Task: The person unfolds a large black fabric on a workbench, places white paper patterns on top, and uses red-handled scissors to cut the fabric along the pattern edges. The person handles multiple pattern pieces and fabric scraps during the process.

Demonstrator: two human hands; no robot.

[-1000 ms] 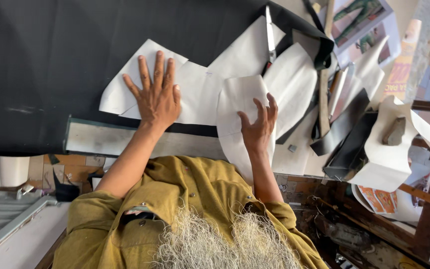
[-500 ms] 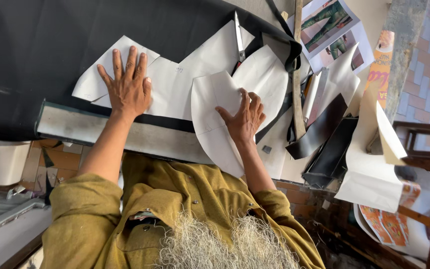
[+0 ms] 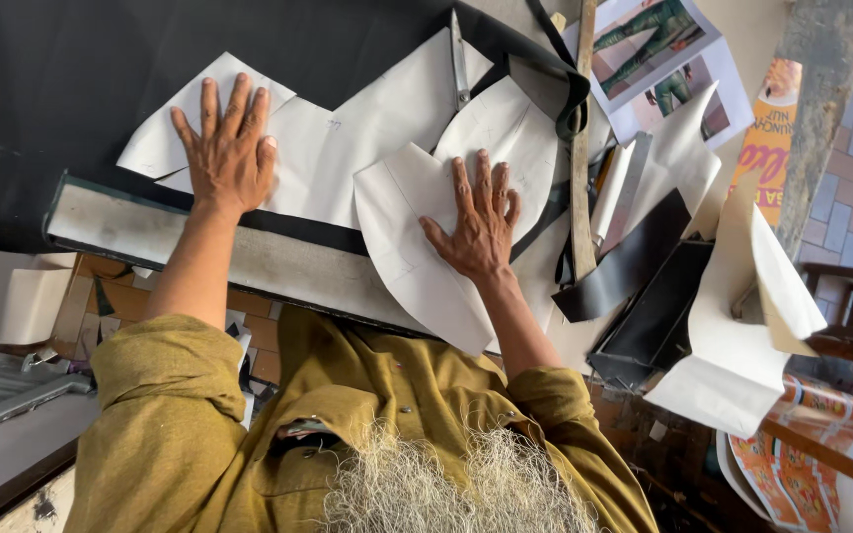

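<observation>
Left hand: the left hand [image 3: 229,148] lies flat, fingers spread, palm down on a white paper pattern [image 3: 348,148] toward 10 o'clock on the counter [image 3: 150,232].
Right hand: the right hand [image 3: 481,222] is also flat and spread, pressing a second curved pattern piece [image 3: 417,257] at centre; it pinches nothing.
Where the patterns lie: both sheets rest on black sheet material [image 3: 71,89] that covers the counter; the curved piece hangs over the near edge toward 6 o'clock.
Handling: the paper looks light, thin and floppy, likely to slide or curl unless pinned by a palm; it would probably lift best by a free edge or corner, such as the overhanging tip.
Nearby: scissors [image 3: 458,61] lie at 12 o'clock, touching the upper pattern; a wooden stick [image 3: 581,148] runs just beside the right hand at 2 o'clock.
Clutter: black folded pieces [image 3: 644,286] and loose white sheets [image 3: 742,326] crowd 3 to 4 o'clock, with printed pictures [image 3: 663,49] at 1 o'clock.
In the way: the stick and scissors hem in the patterns' far side.
</observation>
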